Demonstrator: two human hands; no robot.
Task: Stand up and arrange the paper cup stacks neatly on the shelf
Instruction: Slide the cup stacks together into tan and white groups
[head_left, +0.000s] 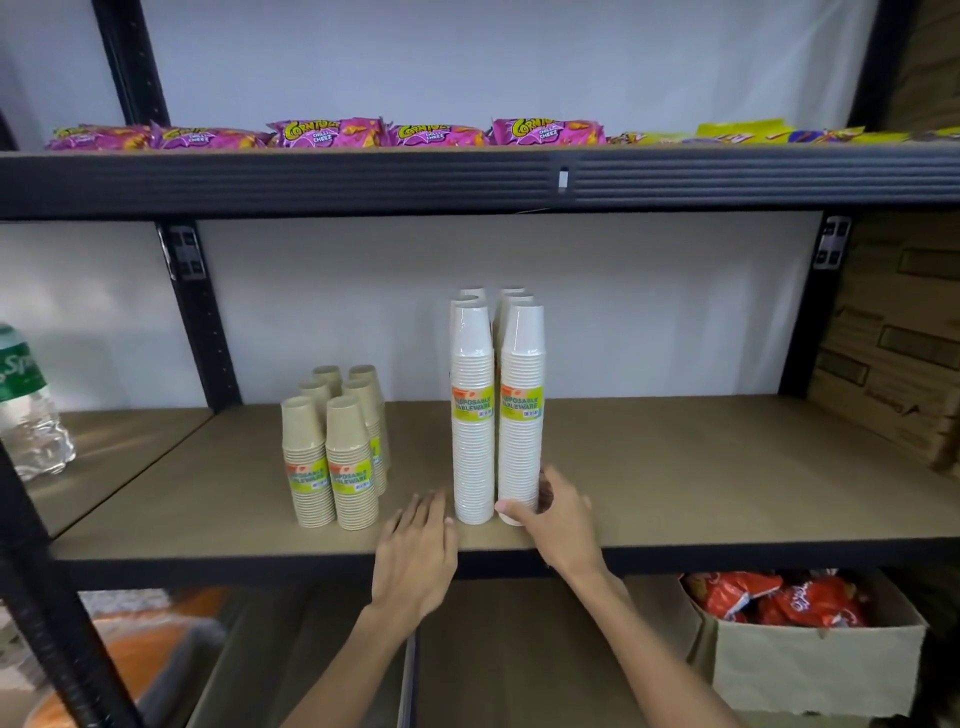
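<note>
The black metal rack fills the view, its posts cut off at the top and sides, and its middle shelf, a brown board, carries all the cups. On the board above lies a row of pink and yellow snack bags, seen only edge-on, so their lower halves are hidden behind the beam. Below at the right a cardboard box holds red packets whose print is too blurred to read. A plastic bottle at the far left is cut by the frame edge. The white cup stacks stand upright near the middle of the shelf, two files running back from the front edge; only the tops of the rear ones show above those in front. The shorter brown cup stacks stand upright to their left, well apart, set the same way, the rear ones partly covered. The right hand holds the base of the front right white stack, thumb across its front and fingers curled behind it, their tips hidden. The left hand lies palm down with straight, spread fingers over the shelf's front edge, just left of the white cups; whether it touches the board cannot be told.
</note>
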